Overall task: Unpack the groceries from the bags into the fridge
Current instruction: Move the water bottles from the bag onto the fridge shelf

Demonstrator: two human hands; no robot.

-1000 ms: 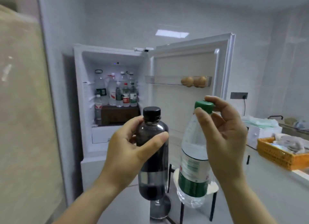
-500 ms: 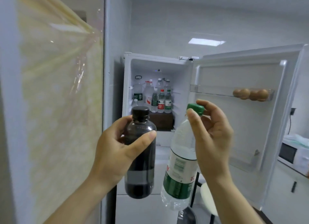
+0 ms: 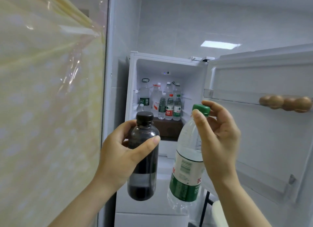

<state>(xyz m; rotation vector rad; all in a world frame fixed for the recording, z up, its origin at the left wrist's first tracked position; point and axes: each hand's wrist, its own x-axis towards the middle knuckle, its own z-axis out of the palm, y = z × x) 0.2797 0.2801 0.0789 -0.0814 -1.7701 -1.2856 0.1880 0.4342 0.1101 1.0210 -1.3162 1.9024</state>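
My left hand (image 3: 118, 157) grips a dark bottle (image 3: 143, 167) with a black cap, held upright in front of me. My right hand (image 3: 218, 142) holds a clear water bottle (image 3: 186, 167) with a green label by its neck, just under the green cap; the bottle hangs slightly tilted. Straight ahead stands the open fridge (image 3: 133, 91). Several water bottles (image 3: 162, 101) stand on its upper shelf above a brown box (image 3: 169, 126). The fridge door (image 3: 264, 142) is swung open to the right, with a row of brown eggs (image 3: 286, 103) in its upper rack.
A yellowish plastic curtain (image 3: 47, 108) fills the left side, close to my left arm. A white wall edge (image 3: 111, 91) stands between it and the fridge. A black-legged stool (image 3: 216, 211) shows low down, right of the bottles.
The view has swung left and moved closer to the fridge; the counter and orange basket on the right have left the view. Both hands keep the same grip on their bottles.
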